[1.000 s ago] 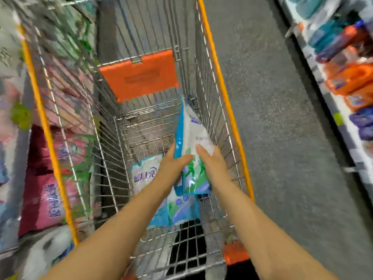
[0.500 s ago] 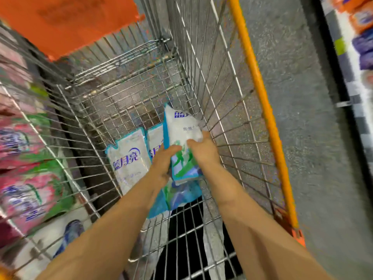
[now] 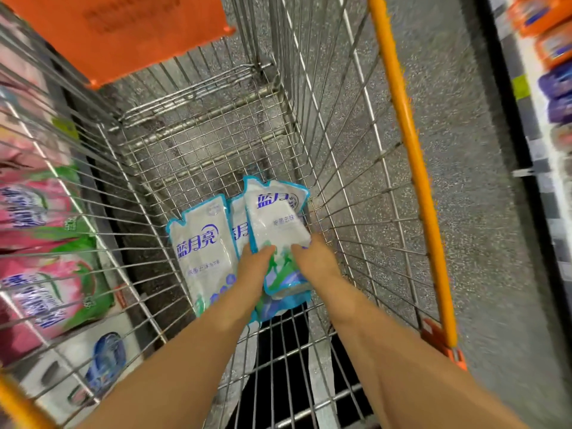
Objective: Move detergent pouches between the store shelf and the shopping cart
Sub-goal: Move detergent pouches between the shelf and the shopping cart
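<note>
Three pouches are in the cart (image 3: 340, 150), toward its near right corner. The left pouch (image 3: 201, 243) lies flat on the cart's bottom. The middle pouch (image 3: 240, 230) lies just right of it, mostly under the top pouch (image 3: 275, 224), which is beside the right wall. The left hand (image 3: 255, 267) grips the top pouch's left edge and the right hand (image 3: 315, 258) its right edge. The left shelf (image 3: 46, 258) stands beside the cart. The floor (image 3: 479, 212) lies between the cart and the right shelf (image 3: 551, 88).

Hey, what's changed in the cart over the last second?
The left hand and right hand lowered the held pouch from upright, high in the cart, down over the lying pouches, tilting it flatter. Nothing was let go: both hands still grip its lower end. The lying pouches stayed put on the cart floor.
</note>
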`<state>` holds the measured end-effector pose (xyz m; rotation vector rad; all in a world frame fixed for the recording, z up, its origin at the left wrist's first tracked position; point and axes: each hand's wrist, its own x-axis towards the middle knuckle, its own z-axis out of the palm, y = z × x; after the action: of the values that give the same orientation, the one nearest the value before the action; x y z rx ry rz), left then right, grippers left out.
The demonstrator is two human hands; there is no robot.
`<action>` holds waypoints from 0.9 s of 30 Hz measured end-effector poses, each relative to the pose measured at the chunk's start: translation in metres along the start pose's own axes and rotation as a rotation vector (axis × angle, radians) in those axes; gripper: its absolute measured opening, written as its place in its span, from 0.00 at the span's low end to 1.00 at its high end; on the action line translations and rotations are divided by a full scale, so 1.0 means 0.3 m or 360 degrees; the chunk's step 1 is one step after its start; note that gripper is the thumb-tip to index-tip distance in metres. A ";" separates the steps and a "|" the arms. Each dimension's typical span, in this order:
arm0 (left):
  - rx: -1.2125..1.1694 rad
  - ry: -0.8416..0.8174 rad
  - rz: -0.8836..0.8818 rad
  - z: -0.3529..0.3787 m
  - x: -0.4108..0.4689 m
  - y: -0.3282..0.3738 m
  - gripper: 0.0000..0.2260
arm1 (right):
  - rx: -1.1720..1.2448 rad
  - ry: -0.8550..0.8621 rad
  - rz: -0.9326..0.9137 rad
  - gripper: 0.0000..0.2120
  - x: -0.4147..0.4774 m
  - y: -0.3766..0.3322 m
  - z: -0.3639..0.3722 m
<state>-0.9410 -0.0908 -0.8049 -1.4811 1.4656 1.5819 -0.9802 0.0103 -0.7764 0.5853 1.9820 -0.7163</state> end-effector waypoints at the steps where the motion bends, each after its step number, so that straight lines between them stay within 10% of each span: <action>1: 0.0140 0.0085 -0.0009 -0.010 0.001 0.011 0.14 | 0.0004 -0.0015 -0.0005 0.17 -0.002 -0.001 -0.004; 6: 0.0493 0.0257 0.0240 -0.083 -0.008 0.077 0.13 | 0.0019 -0.0009 -0.0101 0.15 -0.032 -0.016 -0.030; 9: 0.0361 0.0211 0.0340 -0.106 -0.045 0.118 0.02 | 0.0028 0.0004 -0.0200 0.15 -0.069 -0.020 -0.041; 27: -0.0179 0.0471 0.1169 0.032 -0.842 0.072 0.06 | -0.0246 -0.0027 -0.1302 0.14 -0.631 0.040 -0.373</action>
<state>-0.8962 -0.0153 -0.5667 -1.3503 2.3123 1.9231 -0.9515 0.0739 -0.5674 -0.3648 2.2210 -1.0210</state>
